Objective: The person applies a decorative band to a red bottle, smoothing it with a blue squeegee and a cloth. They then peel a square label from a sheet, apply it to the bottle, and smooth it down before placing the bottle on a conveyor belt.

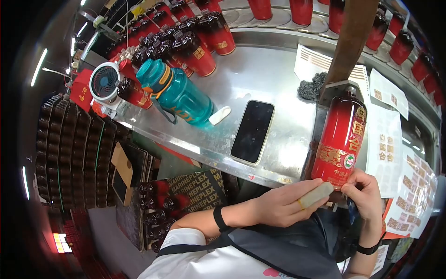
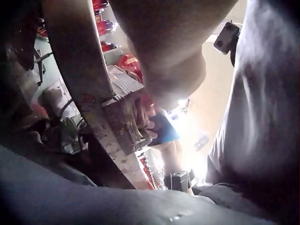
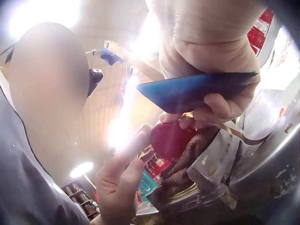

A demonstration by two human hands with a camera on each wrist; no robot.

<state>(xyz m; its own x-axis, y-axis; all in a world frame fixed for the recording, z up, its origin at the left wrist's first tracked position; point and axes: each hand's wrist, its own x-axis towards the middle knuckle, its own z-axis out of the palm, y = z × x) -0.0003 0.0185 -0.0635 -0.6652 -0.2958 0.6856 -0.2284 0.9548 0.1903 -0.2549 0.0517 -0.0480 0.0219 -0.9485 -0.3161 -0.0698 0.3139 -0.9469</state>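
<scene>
A red bottle with gold lettering [image 1: 335,144] lies in a holder at the right, its dark neck away from the body. My left hand [image 1: 283,204] reaches to its base with fairly straight fingers touching the bottom edge; a pale wrapping [image 1: 316,195] with a yellow band covers one finger. On the other side of the base is my right hand [image 1: 364,197], thumb and a finger at the edge. In the right wrist view, the right hand's curled fingers hold a flat blue piece [image 3: 187,91] near the round red base [image 3: 171,140]. The left wrist view shows little of the left hand.
A phone [image 1: 253,132], a teal water bottle [image 1: 183,100] and a white piece [image 1: 219,116] are on the metal table. Red bottles [image 1: 194,53] stand behind, and more line the curved conveyor. Decal sheets [image 1: 384,149] lie at the right, beside a brown post [image 1: 350,42].
</scene>
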